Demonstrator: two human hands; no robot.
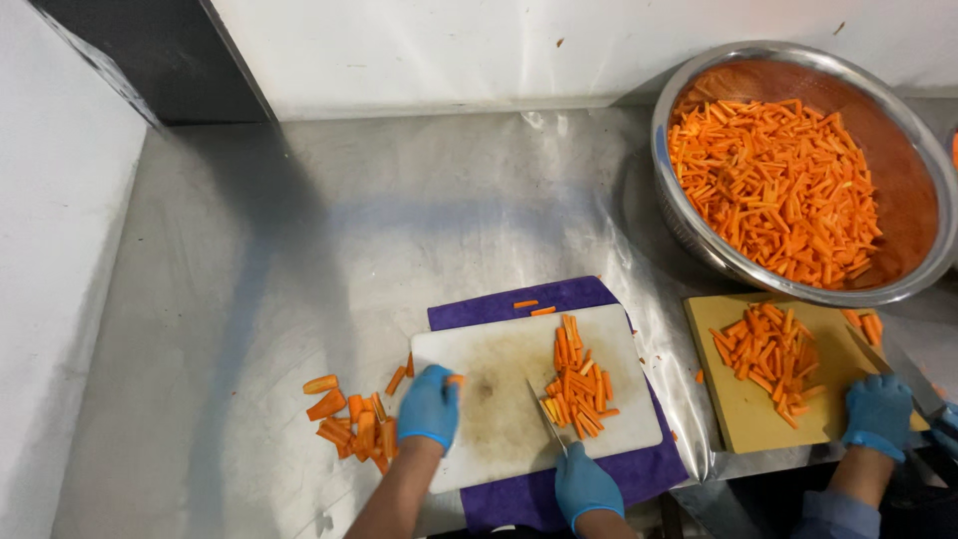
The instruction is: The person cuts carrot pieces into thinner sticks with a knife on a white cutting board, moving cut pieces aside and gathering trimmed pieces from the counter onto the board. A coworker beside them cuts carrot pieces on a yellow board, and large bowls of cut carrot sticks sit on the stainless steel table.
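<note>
My left hand (429, 405), in a blue glove, rests at the left edge of a white cutting board (499, 399) and pinches a small carrot piece (454, 379). My right hand (584, 486), also gloved in blue, grips a knife (545, 414) whose blade points up the board beside a pile of cut carrot sticks (577, 384). A purple cloth (559, 296) lies under the board. Uncut carrot chunks (349, 419) lie on the steel table just left of my left hand.
A large steel bowl (689, 230) full of carrot sticks stands at the back right. Another person's blue-gloved hand (878, 414) holds a knife over a tan cutting board (748, 419) with carrot sticks. White walls bound the left and back.
</note>
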